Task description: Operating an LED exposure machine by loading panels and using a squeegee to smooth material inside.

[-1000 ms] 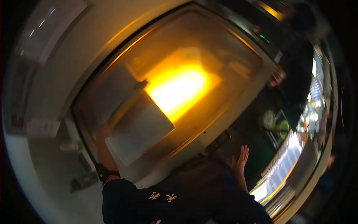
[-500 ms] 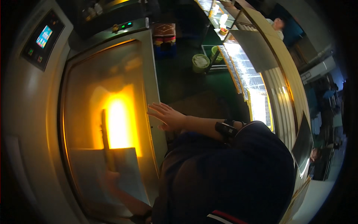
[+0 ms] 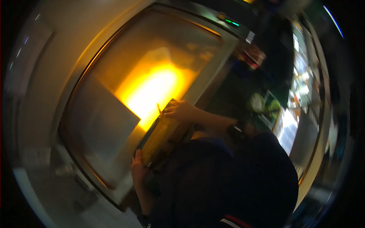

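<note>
Both my hands grip a thin, flat rectangular panel (image 3: pixel 157 138) with a dark edge and an amber sheen, tilted over the front rim of a machine bed. My left hand (image 3: pixel 138 164) is closed on its lower end, thumb along the edge. My right hand (image 3: pixel 180 111), with a dark band on the wrist, has its fingers bent over the upper end. Beyond the panel, a bright yellow glow (image 3: pixel 157 87) lights the framed bed (image 3: pixel 131 45). A grey flat sheet (image 3: pixel 102 121) lies on the bed beside the glow. Motion blur hides the panel's details.
The bed's raised metal frame (image 3: pixel 216 72) runs along my side. Green-lit buttons (image 3: pixel 232 22) sit at its far end. A patterned stool (image 3: pixel 253 55) and a green bin (image 3: pixel 257 102) stand on the dark floor to the right, before a bright bench (image 3: pixel 291 125).
My left hand has drawn the panel from above the bed to its near rim. My right hand, open before, now holds it too. The view has turned.
</note>
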Demonstrator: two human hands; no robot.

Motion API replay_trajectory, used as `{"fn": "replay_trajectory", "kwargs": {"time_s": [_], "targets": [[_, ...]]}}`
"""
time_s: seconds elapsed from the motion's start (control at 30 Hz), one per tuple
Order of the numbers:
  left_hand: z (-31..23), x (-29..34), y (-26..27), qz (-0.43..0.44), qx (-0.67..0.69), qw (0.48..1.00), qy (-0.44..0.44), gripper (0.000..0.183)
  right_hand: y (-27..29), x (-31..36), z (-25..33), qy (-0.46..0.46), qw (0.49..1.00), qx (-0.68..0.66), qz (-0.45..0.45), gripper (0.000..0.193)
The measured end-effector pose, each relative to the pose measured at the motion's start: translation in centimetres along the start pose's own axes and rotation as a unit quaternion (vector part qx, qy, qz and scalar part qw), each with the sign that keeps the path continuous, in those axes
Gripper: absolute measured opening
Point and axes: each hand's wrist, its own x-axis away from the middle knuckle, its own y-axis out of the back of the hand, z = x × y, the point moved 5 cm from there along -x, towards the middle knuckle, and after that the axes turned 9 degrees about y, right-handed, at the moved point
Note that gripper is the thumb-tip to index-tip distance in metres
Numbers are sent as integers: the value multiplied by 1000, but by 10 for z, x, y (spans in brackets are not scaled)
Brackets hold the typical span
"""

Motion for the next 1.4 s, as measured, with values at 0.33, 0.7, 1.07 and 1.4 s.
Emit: {"fn": "replay_trajectory", "kwargs": {"time_s": [0.33, 0.7, 1.07, 1.4], "targets": [[-131, 58, -80, -6, 18, 992, 121, 90, 19, 96, -56, -7, 996, 19, -89, 61], [-111, 143, -183, 57, 215, 933, 285, 67, -134, 158, -191, -59, 992, 49, 97, 62], [-62, 159, -209, 56, 291, 917, 265, 66, -115, -25, -73, -69, 997, -28, 25, 80], [74, 169, -218, 42, 289, 939, 180, 67, -127, -56, 0, -99, 989, 103, 25, 60]]}}
